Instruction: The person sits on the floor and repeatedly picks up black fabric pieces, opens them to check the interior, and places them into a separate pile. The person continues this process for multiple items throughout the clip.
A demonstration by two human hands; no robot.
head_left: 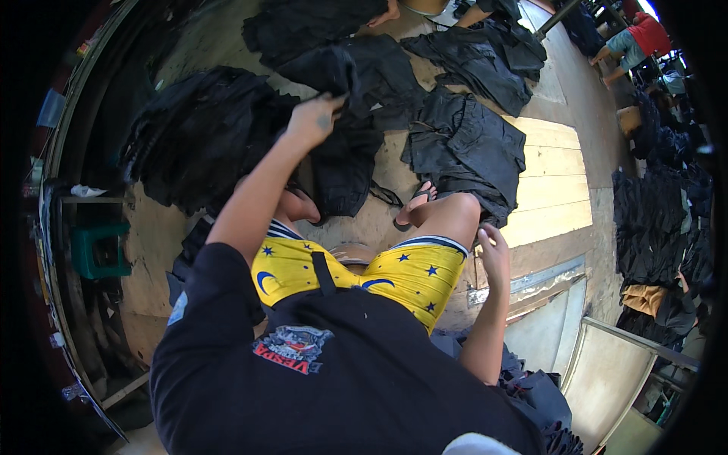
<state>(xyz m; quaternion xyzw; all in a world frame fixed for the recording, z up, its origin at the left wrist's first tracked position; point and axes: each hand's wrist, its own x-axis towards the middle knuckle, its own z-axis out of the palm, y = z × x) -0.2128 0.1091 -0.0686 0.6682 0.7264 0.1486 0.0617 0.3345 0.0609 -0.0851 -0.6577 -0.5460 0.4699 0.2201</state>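
My left hand [312,123] reaches forward, its fingers closed on the edge of a black garment [337,68] that is lifted and smeared by motion. Below that hand, more black cloth [345,171] lies between my feet. To its left is a large heap of black garments [212,133]. My right hand [494,254] hangs beside my right knee, fingers loosely bent and apart, with nothing visible in it. Just beyond that knee, a stack of black garments [470,148] is spread on the wooden floor.
A green plastic stool [102,250] stands at the left. More black garments [485,61] lie ahead, near other people's hands and legs. Dark clothing piles [652,220] line the right side, where a person in red [644,38] bends over. A pale panel [607,379] stands at lower right.
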